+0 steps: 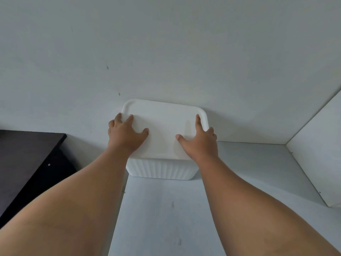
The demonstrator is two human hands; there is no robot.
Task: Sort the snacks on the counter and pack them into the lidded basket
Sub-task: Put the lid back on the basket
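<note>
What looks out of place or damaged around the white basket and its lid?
Nothing stands out. The lid sits level on the ribbed basket, with the left hand and right hand flat on it. Only small marks show on the wall.

The light is soft, even and rather dim, with a cool grey-blue cast over the wall (166, 43) and the tabletop (166, 209). No lamp or window shows, and there is no glare or hard highlight. Shadows are faint: a soft one under the lid's (164, 126) near rim on the basket's (160, 169) ribbed side, and pale smudges on the lid beside the left hand (125, 134) and right hand (200, 143). The dark cabinet (27, 163) at the left loses detail in its blacks. Wide-angle distortion swells the forearms toward the bottom corners and slants the panel (317, 154) at the right. Focus is fair in the middle; fine texture looks smeared throughout.
</note>
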